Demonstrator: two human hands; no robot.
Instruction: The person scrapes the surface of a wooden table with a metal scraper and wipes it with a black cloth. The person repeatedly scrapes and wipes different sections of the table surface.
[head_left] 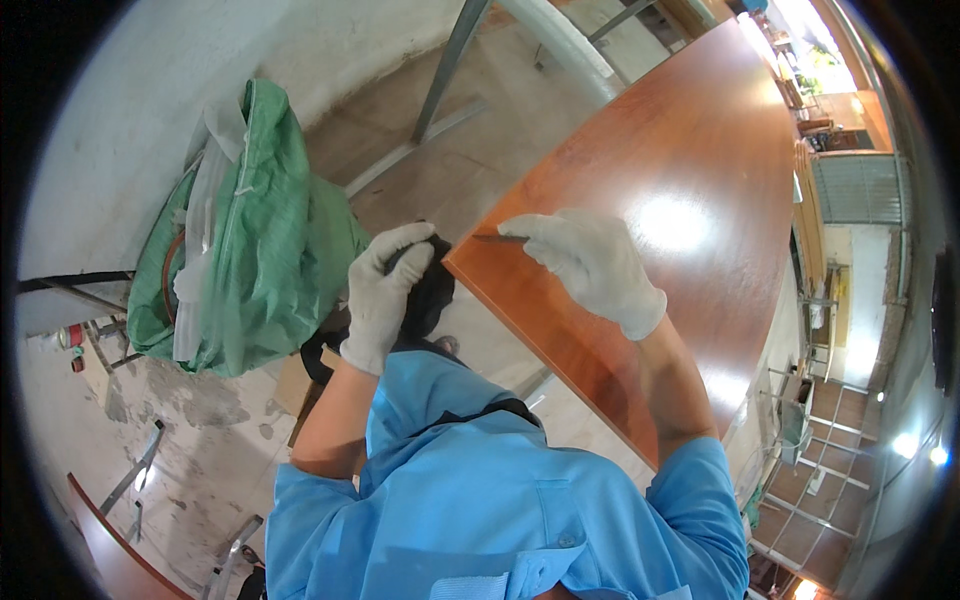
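A glossy reddish-brown wooden panel (690, 130) stretches from in front of me to the far right, with one corner near my hands. My right hand (590, 265), in a white glove, is over that corner and grips a thin dark strip-like tool (498, 239); its tip lies close to the panel's edge. Just left of the corner, my left hand (385, 290), also gloved in white, is closed with thumb and fingers pinching a bunched black cloth (430, 295). The cloth hangs beside the panel's edge. Whether it touches the edge I cannot tell.
A large green woven sack (265, 240) stands to the left by the white wall (130, 130). Metal bars (450, 70) stand beyond the panel. Another curved brown panel (120, 545) and several metal legs (150, 460) lie at the lower left. A metal rack (825, 450) is at the right.
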